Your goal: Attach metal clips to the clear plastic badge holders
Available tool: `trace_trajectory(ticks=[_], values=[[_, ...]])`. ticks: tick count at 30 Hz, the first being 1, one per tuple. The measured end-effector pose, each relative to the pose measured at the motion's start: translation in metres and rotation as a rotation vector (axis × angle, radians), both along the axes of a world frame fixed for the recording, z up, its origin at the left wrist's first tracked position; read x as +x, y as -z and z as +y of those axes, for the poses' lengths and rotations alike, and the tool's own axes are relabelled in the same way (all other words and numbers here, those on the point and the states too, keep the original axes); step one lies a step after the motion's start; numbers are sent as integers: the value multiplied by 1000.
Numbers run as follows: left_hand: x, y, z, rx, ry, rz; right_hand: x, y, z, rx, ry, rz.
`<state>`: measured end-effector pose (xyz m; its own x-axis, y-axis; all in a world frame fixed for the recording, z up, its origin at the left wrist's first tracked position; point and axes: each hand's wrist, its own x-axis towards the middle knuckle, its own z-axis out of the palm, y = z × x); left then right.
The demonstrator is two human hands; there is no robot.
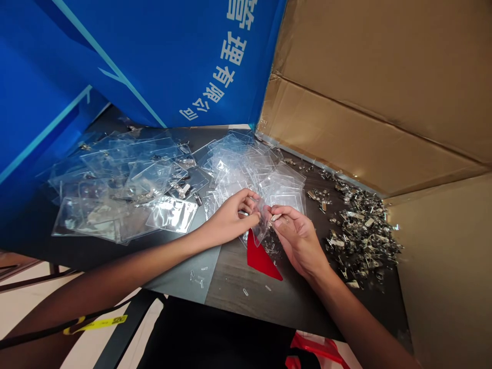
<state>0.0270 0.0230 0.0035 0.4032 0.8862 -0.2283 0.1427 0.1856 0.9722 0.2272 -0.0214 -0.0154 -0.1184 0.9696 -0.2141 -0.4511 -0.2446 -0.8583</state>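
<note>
A dark table (234,292) is bounded by a blue banner (154,61) and a cardboard flap (369,113). Clear badge sleeves (126,189) are spread left, metal clips (361,238) heaped right (a red plastic piece (261,261) lies between). One sleeve (261,223) is narrowly pinched by the left hand (230,218), a small clip (275,218) by the right hand (298,241), just above the table.

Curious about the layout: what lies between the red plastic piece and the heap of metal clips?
The head view shows the right hand there, over the dark tabletop.
</note>
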Motion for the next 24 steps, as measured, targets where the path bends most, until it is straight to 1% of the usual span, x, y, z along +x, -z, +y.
trace_trajectory(ticks=[4,10,15,19,24], values=[[-1,0,0,-49,17,-53,3,5,0,18,-1,-89],[-1,-1,0,-251,35,-321,4,3,4,216,59,-326],[-1,-4,1,-368,16,-429,4,3,3,306,70,-412],[0,-2,1,-350,34,-478,5,4,1,363,53,-487],[3,2,-2,-285,38,-426,5,-3,0,424,15,-628]])
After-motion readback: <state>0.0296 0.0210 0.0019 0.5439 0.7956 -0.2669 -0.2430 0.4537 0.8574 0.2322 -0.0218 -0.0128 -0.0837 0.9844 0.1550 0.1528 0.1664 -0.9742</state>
